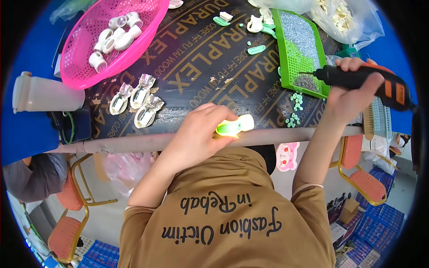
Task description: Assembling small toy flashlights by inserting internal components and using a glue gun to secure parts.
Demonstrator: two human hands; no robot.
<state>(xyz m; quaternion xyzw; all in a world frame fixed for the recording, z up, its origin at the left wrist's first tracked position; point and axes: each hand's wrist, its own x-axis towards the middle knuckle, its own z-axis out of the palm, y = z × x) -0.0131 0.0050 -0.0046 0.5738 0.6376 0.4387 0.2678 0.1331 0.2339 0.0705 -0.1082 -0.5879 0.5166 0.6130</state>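
Observation:
My left hand point(196, 134) is closed around a small white and green plastic part point(234, 126) that glows at the near edge of the dark table point(201, 71). Further right, my right hand point(351, 91) grips a black and orange electric screwdriver point(380, 82). It is held level, and its bit point(306, 73) points left over a green tray point(297, 60) holding small grey screws. The two hands are well apart, and the screwdriver does not touch the part.
A pink basket point(111, 35) of white plastic pieces sits at the back left. Several shiny white shells point(138, 100) lie near it. Small green pieces point(295, 109) are scattered by the tray. A white jug point(44, 94) stands left, a bag of white parts point(346, 18) back right, and orange-seated chairs point(368, 185) below.

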